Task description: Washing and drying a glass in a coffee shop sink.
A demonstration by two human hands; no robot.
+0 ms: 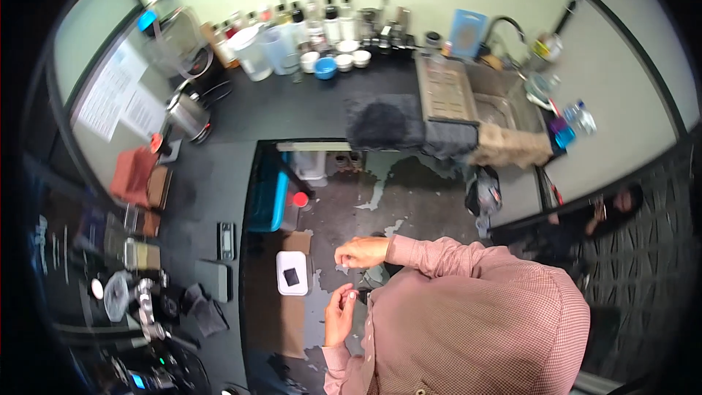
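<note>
My right hand (363, 252) is stretched out in front of my chest, palm down, its fingers bent and drawn together. Something small and pale seems to show under its fingertips, too small to make out. Nearer, my left hand (338, 318) is raised with its fingers curled and the thumb close to them; what they hold, if anything, is not clear. The two hands are apart. Left of them, a white lidded tub (292, 263) with a dark square on top sits on a brown cardboard sheet (294, 325), lower than the counter.
Along the left, the black counter (197, 205) carries a scale (227, 240), a dark cloth (206, 313) and a steel kettle (188, 113). Bottles, jugs and bowls (325, 68) line the back. A sink (493, 102) stands far right. Another person (596, 219) appears at the right.
</note>
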